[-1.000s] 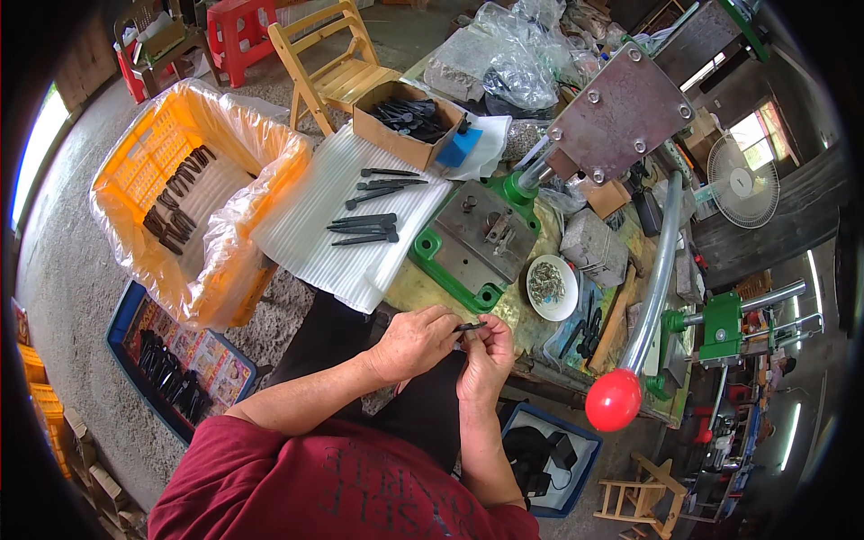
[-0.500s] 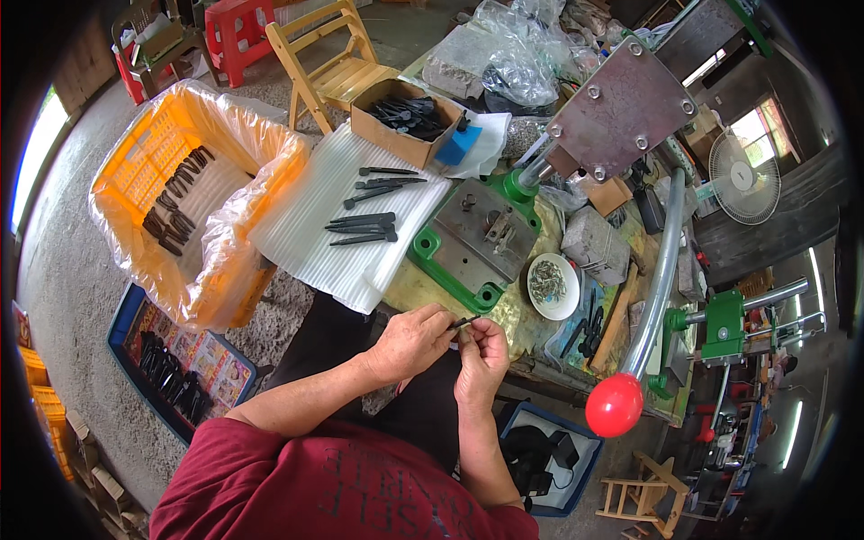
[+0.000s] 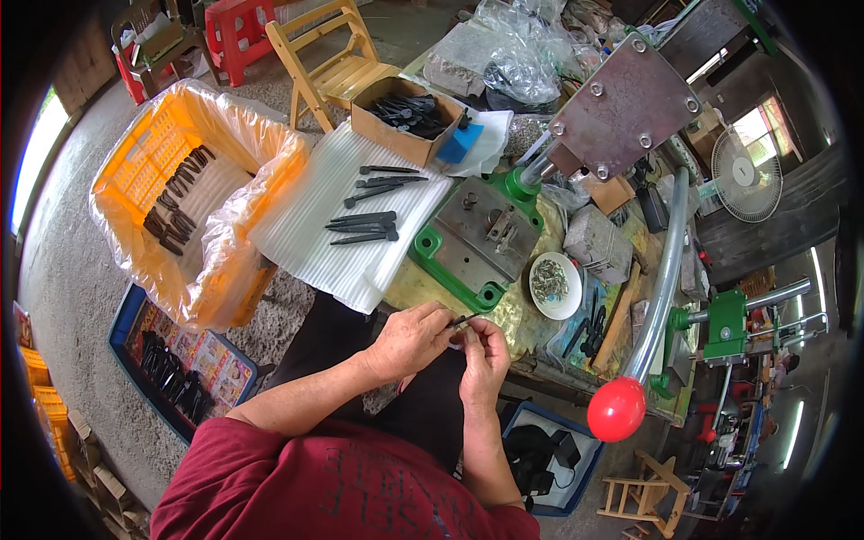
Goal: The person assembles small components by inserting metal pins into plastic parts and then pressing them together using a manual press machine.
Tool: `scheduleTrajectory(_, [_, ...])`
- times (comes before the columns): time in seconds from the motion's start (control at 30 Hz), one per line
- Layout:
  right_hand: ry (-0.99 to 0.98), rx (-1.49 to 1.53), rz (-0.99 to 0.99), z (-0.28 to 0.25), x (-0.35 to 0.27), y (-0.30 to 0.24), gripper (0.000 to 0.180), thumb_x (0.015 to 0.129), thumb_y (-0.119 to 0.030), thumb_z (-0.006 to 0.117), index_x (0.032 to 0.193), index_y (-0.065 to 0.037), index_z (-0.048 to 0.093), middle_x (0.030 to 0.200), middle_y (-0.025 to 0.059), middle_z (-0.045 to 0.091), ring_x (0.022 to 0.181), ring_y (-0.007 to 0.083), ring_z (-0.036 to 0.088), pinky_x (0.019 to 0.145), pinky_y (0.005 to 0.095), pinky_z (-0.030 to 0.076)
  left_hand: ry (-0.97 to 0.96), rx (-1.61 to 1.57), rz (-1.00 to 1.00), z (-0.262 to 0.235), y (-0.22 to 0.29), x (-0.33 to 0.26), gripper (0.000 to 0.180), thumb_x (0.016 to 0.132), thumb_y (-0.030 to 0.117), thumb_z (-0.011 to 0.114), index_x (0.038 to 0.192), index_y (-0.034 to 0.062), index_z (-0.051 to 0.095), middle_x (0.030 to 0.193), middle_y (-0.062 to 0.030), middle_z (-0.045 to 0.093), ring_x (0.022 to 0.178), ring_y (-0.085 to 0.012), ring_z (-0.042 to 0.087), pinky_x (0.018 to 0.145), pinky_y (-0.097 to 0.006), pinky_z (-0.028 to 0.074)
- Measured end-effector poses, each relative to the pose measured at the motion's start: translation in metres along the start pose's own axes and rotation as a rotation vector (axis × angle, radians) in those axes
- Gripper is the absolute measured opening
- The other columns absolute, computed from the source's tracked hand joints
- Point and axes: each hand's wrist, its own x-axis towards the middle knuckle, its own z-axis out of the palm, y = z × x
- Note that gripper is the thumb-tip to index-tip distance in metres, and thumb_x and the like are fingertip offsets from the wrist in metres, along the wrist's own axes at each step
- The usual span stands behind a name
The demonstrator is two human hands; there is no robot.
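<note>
A slim black metal piece [image 3: 461, 319] is pinched between the left hand [image 3: 409, 339] and right hand [image 3: 484, 357], its long axis pointing toward the tabletop's [image 3: 423, 290] near edge.

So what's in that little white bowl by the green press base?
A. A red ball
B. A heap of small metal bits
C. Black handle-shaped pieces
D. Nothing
B: the white bowl holds a heap of small greyish metal bits, beside the green press base; the black pieces lie elsewhere, on the white corrugated sheet.
</note>
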Motion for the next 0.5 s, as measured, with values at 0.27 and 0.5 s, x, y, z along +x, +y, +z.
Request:
scheduleTrajectory(0.27, [-0.088, -0.389, 0.001, -0.0059, 0.0027, 0.0024, 0.006, 0.083, -0.006, 0.048, 0.080, -0.001, 0.048, 0.068, -0.0010, 0.046, 0.059, 0.0050, 0.041, 0.055, 0.0179, 0.037, -0.011, 0.028, 0.008, 0.0001, 0.0006, -0.0007, 0.016, 0.068, 0.005, 0.056, 0.082, -0.0029, 0.052, 0.074, -0.0131, 0.051, 0.064, -0.0294, 0.054, 0.056, -0.034, 0.044])
scheduleTrajectory(0.5, [-0.056, -0.209, 0.019, -0.0010, -0.0010, -0.0002, 0.010, 0.084, -0.010, 0.047, 0.078, -0.002, 0.047, 0.064, -0.0008, 0.046, 0.056, 0.0051, 0.041, 0.053, 0.0176, 0.035, 0.037, -0.973, -0.603, -0.0010, -0.0002, 0.0037, 0.012, 0.079, 0.008, 0.054, 0.087, -0.0006, 0.054, 0.082, -0.0077, 0.057, 0.068, -0.0154, 0.056, 0.059, -0.026, 0.048])
